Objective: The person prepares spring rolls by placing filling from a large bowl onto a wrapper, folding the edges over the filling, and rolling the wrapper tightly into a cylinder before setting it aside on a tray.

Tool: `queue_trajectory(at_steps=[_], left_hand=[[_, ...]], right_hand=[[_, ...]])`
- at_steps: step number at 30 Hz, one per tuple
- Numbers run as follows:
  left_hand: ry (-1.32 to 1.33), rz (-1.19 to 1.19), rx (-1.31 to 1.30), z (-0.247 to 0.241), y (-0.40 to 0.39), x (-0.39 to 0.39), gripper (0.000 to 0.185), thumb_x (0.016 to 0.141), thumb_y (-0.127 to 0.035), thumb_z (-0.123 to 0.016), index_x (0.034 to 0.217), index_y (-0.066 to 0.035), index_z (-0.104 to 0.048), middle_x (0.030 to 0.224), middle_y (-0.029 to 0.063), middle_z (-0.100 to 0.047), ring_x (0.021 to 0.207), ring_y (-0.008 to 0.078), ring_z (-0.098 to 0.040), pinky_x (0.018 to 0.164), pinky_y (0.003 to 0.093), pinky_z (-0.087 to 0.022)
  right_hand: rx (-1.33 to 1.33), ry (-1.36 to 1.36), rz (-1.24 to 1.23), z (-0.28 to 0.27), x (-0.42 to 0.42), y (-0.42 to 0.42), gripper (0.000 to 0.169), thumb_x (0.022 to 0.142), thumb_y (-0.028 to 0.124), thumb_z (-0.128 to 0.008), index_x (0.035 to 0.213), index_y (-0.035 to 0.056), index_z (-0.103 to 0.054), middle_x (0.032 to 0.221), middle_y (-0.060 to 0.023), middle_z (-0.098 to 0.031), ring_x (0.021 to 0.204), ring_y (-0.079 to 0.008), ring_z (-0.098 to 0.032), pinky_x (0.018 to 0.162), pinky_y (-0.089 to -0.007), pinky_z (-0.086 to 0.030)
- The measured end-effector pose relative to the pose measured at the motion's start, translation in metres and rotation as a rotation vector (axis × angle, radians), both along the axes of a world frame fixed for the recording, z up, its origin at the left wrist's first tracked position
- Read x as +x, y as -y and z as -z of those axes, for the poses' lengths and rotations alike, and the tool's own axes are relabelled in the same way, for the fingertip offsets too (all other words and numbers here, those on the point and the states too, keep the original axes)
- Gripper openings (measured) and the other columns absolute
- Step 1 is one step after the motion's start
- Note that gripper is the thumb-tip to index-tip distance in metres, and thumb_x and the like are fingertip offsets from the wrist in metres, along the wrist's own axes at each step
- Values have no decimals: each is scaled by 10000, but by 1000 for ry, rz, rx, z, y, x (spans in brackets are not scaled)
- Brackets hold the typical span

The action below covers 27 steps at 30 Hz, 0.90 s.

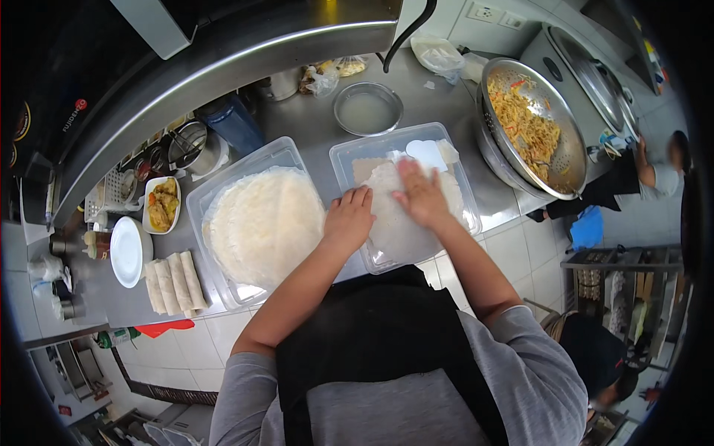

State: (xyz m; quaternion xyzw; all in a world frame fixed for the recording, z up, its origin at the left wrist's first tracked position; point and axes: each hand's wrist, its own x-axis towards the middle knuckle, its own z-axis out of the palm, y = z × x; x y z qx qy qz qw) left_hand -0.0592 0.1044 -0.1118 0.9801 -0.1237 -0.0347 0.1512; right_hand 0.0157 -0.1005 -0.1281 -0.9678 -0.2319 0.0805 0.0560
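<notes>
A thin round wrapper sheet lies over a clear plastic lid or tray in front of me. My right hand rests flat on the sheet's upper part with fingers spread, slightly blurred. At the sheet's left edge is my left hand, its fingers together; whether it pinches the edge is unclear. To the left, a stack of round wrappers fills another clear plastic tray. Several rolled wrappers lie side by side at the far left. Beyond the sheet stands a metal bowl of cloudy liquid.
A perforated steel colander of cooked vegetable filling stands at the right. On the left are a white bowl, a dish of food and a blue container. Two other people are at the right, away from the counter.
</notes>
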Motion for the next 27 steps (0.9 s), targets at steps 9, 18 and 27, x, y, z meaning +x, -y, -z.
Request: queue_trajectory(at_steps=[9, 18, 27], left_hand=[[-28, 14, 43, 3, 1, 4, 616, 891, -304, -663, 1415, -49, -462, 1453, 67, -466, 1337, 238, -438, 1042, 426, -414], [2, -6, 6, 3, 3, 1, 626, 885, -295, -675, 1423, -60, -457, 1460, 67, -465, 1339, 245, -439, 1067, 434, -385], [-27, -12, -66, -8, -3, 5, 506, 836, -231, -723, 1326, -202, -602, 1447, 102, -461, 1307, 320, -462, 1075, 440, -402]], right_hand=[[12, -49, -248, 3, -13, -35, 722, 1007, 477, -427, 1570, 72, -224, 1642, -114, -208, 1514, -236, -208, 1230, -493, -94], [-203, 96, 153, -9, -44, 61, 837, 988, 618, -336, 1555, 13, -225, 1633, -120, -235, 1514, -243, -212, 1223, -533, -86], [-33, 526, 282, -160, 24, 200, 359, 846, 240, -712, 1159, 70, -668, 1151, -108, -683, 1049, -325, -636, 896, -460, -487]])
